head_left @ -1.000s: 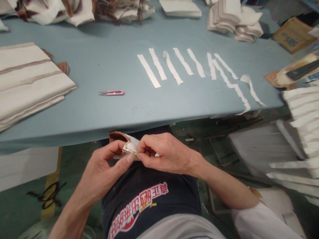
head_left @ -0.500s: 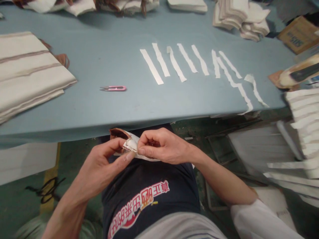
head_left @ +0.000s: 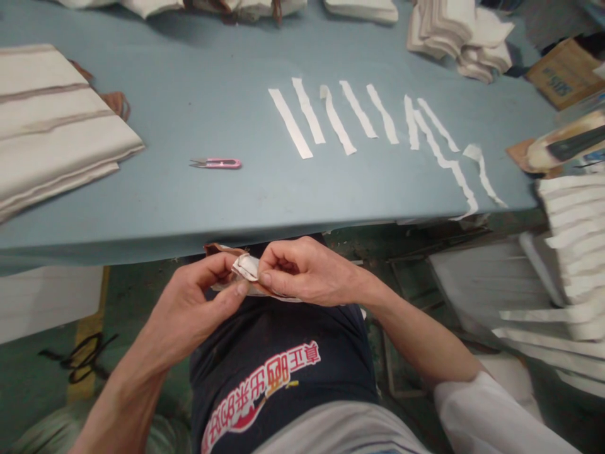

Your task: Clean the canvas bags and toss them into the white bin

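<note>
A dark navy apron (head_left: 335, 359) covers the lap, printed with a slanting row of chunky red lettering (head_left: 240, 394) edged in white. One character is bigger than its neighbours and tinged with orange. Along the row sit a curved red shape (head_left: 246, 422) with a white border and a small yellow mark (head_left: 293, 383). A pale grey shirt (head_left: 331, 429) rounds out at the waist. A loose white sleeve (head_left: 486, 410) ends around the right elbow. The left hand (head_left: 201, 293), right hand (head_left: 309, 272) and forearms are bare.
</note>
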